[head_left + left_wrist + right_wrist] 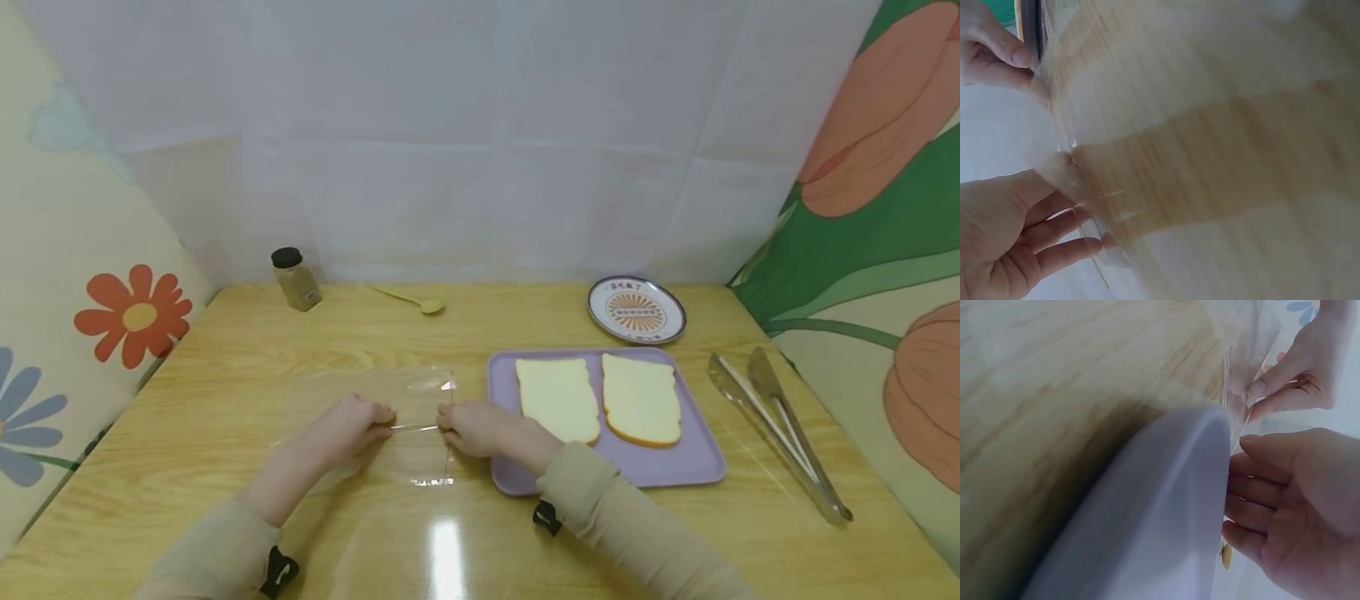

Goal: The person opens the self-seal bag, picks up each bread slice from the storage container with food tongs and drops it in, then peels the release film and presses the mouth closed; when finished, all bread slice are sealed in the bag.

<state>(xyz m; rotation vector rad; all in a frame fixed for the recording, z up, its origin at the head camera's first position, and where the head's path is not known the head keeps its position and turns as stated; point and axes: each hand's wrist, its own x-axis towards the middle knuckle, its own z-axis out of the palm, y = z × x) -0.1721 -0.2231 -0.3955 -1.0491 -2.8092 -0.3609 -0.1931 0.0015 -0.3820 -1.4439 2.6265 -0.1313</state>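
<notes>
A clear plastic bag (423,385) lies flat across the wooden table, its shiny right edge near the tray. My left hand (348,429) pinches the film at the middle of the bag. A little to the right, my right hand (480,427) grips the film near that edge, and a taut fold runs between the two hands. In the left wrist view, the film (1060,134) passes between the thumb and fingers of my left hand (997,231). The right wrist view shows my right hand (1310,500) with its fingers bent, close to the tray's rim (1200,425).
A purple tray (667,468) with two bread slices (558,400) stands right of the bag, partly under my right forearm. Metal tongs (787,442) lie farther right. Behind are a patterned plate (636,310), a yellow spoon (427,306) and a black-lidded jar (297,283).
</notes>
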